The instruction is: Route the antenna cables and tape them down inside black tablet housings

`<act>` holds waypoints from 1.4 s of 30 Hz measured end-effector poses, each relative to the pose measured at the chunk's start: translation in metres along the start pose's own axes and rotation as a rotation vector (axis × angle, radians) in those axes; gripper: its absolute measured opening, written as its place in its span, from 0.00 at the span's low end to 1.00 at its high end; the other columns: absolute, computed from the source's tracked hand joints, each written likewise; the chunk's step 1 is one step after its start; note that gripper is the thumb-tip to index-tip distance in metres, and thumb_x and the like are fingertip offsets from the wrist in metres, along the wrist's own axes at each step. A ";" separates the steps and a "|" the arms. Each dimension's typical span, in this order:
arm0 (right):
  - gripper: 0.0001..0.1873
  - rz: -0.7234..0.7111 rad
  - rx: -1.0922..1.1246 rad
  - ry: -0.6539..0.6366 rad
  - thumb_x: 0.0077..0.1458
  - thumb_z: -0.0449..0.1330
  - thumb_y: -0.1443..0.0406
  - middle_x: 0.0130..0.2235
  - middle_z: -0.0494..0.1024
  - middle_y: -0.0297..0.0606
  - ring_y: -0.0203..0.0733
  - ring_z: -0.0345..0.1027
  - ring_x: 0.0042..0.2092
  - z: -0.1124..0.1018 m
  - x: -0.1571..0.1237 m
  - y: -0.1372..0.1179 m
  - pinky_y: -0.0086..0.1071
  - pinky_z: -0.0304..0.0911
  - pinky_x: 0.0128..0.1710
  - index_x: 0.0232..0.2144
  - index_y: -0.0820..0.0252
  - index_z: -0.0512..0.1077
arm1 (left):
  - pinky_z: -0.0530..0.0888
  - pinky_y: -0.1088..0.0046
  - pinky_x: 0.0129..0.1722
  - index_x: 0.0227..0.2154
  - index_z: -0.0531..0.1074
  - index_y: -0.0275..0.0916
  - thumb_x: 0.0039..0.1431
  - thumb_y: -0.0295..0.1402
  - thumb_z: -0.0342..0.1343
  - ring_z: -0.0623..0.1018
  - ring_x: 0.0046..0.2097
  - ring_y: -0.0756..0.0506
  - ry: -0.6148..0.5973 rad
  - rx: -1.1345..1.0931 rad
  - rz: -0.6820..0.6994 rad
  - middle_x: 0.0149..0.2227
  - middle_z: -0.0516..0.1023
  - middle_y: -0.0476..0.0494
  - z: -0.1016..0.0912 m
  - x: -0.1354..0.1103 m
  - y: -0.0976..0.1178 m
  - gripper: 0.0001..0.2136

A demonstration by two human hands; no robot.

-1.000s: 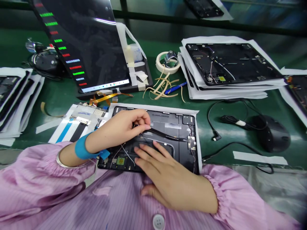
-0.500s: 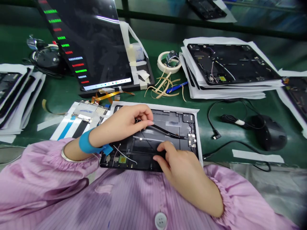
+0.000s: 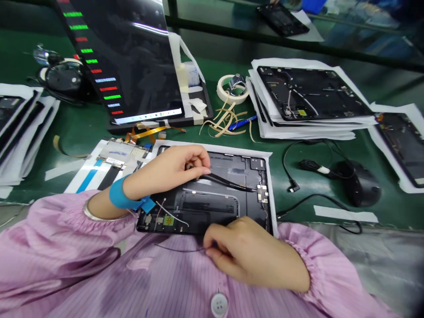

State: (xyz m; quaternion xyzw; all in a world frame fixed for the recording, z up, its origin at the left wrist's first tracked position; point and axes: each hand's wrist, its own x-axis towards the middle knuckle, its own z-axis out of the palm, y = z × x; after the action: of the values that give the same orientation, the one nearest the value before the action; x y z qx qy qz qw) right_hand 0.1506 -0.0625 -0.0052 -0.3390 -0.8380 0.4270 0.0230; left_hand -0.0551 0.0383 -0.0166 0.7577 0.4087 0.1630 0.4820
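Note:
A black tablet housing lies open in front of me on a white sheet. My left hand is closed over its upper middle, thumb and forefinger pinching the free end of a black flat cable. That cable runs to a small connector board at the housing's right edge. Past the near edge, my right hand is closed in a pinch on a thin dark wire, which trails leftward over my smock. A white antenna wire lies in the housing's lower left corner.
A lit screen leans at the back left. Tape roll, paper strips and a blue pen lie behind the housing. Stacked housings stand back right, a black mouse and cables right. A bare circuit board lies left.
My right hand has moved from inside the housing toward me, past its near edge, drawing the thin dark wire along. My left hand stays pinched on the flat cable.

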 end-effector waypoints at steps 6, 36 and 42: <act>0.11 0.036 -0.217 0.637 0.58 0.54 0.69 0.36 0.77 0.37 0.38 0.70 0.37 -0.007 -0.027 0.038 0.33 0.65 0.38 0.43 0.58 0.71 | 0.68 0.76 0.28 0.36 0.66 0.40 0.59 0.40 0.53 0.72 0.29 0.50 -0.048 0.024 -0.099 0.28 0.72 0.51 0.007 -0.003 -0.007 0.09; 0.20 0.074 -0.504 0.543 0.57 0.54 0.71 0.52 0.71 0.45 0.45 0.62 0.53 -0.003 -0.035 0.071 0.47 0.54 0.55 0.52 0.60 0.68 | 0.63 0.78 0.20 0.38 0.64 0.44 0.58 0.39 0.52 0.66 0.22 0.52 -0.110 0.114 -0.175 0.22 0.66 0.55 0.009 -0.008 -0.012 0.07; 0.20 0.077 -0.506 0.541 0.57 0.54 0.71 0.52 0.71 0.44 0.45 0.63 0.53 -0.004 -0.035 0.072 0.47 0.54 0.55 0.52 0.60 0.68 | 0.63 0.78 0.20 0.37 0.65 0.44 0.58 0.40 0.52 0.66 0.22 0.52 -0.108 0.125 -0.182 0.22 0.66 0.56 0.009 -0.007 -0.012 0.08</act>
State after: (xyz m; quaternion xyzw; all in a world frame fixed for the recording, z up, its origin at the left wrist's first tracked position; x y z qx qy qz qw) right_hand 0.2178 -0.0514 -0.0465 -0.4660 -0.8672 0.1021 0.1428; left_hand -0.0593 0.0301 -0.0304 0.7537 0.4586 0.0515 0.4680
